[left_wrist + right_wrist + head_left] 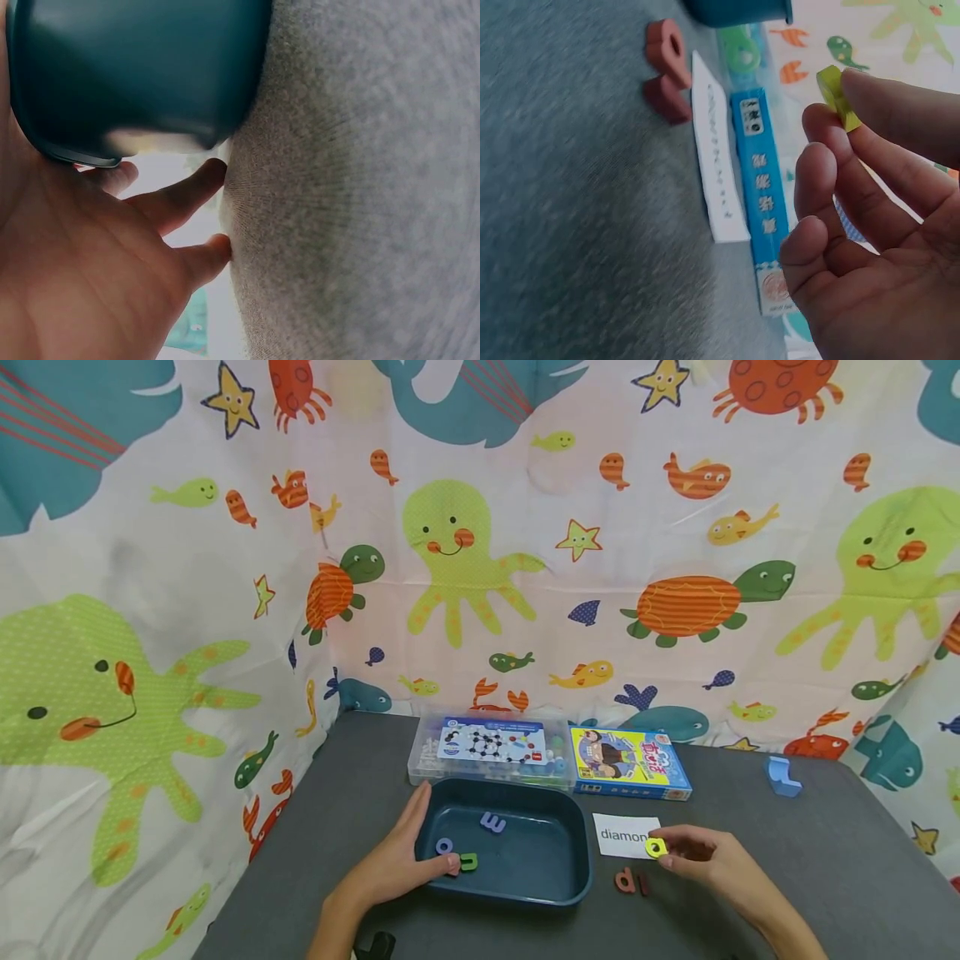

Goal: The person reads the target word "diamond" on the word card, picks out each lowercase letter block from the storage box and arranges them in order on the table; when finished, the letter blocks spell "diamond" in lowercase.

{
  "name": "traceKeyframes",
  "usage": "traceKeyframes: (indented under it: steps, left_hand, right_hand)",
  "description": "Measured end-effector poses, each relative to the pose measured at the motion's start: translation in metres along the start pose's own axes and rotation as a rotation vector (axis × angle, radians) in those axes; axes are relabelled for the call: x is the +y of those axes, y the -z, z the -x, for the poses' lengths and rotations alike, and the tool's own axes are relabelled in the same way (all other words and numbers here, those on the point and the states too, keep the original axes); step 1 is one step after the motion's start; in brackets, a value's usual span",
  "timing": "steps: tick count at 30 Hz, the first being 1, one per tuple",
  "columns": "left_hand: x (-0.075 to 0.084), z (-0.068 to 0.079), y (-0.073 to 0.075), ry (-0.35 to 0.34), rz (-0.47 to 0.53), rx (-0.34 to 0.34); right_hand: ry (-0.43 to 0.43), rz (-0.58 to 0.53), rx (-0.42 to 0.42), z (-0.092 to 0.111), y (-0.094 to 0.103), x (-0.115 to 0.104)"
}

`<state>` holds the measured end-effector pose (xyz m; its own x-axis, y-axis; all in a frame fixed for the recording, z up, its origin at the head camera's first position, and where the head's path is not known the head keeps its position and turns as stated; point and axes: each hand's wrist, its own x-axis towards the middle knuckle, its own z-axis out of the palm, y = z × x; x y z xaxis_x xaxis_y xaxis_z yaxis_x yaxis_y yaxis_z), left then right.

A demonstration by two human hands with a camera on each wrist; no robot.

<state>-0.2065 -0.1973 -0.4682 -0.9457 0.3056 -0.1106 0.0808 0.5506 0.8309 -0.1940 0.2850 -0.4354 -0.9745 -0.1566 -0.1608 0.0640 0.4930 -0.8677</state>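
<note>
"Judging by the white paper card (617, 824) reading 'diamon', its end covered, how far along is the spelling?"

"Early, I'd say. A terracotta d-shaped piece (664, 60) and a slim dark-red bar (666, 99), probably the i, lie side by side on the dark grey table (525, 935), on the near side of the card."

"And the third letter?"

"Likely the small yellow piece with a hole (656, 847), an a perhaps. The right hand (705, 853) pinches it between thumb and fingers, off the table, so it isn't placed yet."

"What's left?"

"Three I can make out inside the dark blue rectangular tray (532, 860): a purple m-shaped piece (492, 822), a purple ring-shaped o (438, 841) and a green n- or u-shaped piece (472, 860)."

"The left hand (397, 856)?"

"Grasping the tray's corner, thumb over the rim, fingers outside. Whether that thumb hides another piece, I can't tell."
</note>
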Motion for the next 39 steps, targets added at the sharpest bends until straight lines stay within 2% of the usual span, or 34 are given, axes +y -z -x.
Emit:
traceKeyframes:
  steps: [6,12,31,39]
  left_hand:
    - [-0.002,0.001,-0.001,0.009,-0.002,0.004]
    - [-0.003,0.001,-0.002,0.012,0.002,0.002]
    - [-0.005,0.001,-0.002,-0.018,0.015,-0.013]
    - [-0.003,0.0,0.001,-0.034,0.029,-0.016]
  right_hand:
    - [-0.006,0.002,-0.11,0.001,0.006,0.015]
    - [-0.021,0.029,-0.17,0.0,0.008,0.028]
    - [0.04,0.138,-0.227,0.0,0.009,0.043]
    - [0.065,0.124,-0.228,0.002,0.008,0.048]
